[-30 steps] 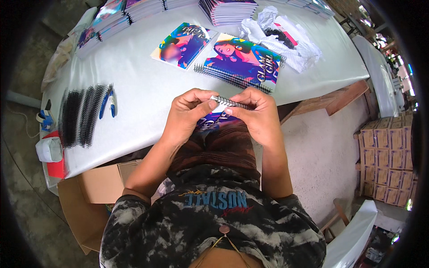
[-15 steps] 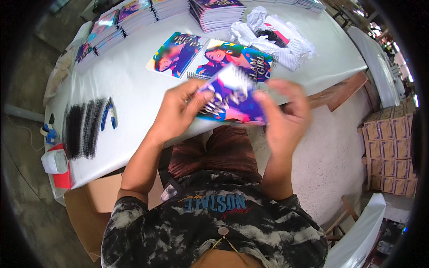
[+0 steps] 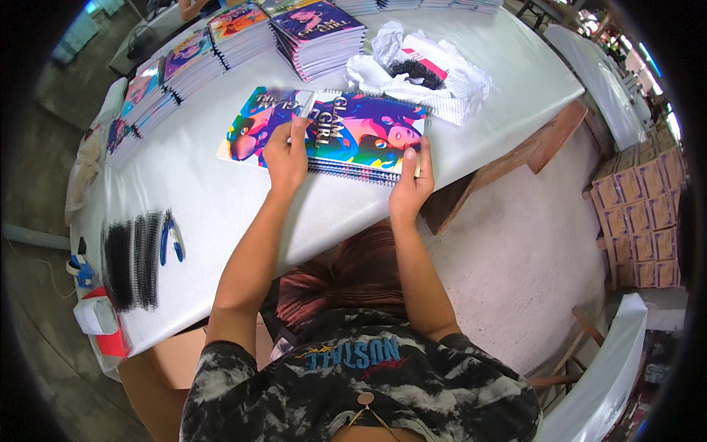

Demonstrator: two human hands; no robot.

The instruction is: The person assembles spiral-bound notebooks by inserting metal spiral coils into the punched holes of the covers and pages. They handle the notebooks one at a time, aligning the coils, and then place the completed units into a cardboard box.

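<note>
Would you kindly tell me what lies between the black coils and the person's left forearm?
The head view shows blue-handled pliers nearer the coils, then white tabletop.

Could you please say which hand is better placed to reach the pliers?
Probably the left hand: the pliers lie on its side; the right hand is farther, at the right end of the notebooks.

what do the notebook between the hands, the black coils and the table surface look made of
Notebook: probably printed card over paper, smooth; its cover is flat and vividly coloured.
Coils: plastic or coated wire, unclear which; they're thin, dark, springlike loops.
Table surface: perhaps plastic sheeting, semi-glossy; it's white with streaky reflections.
</note>
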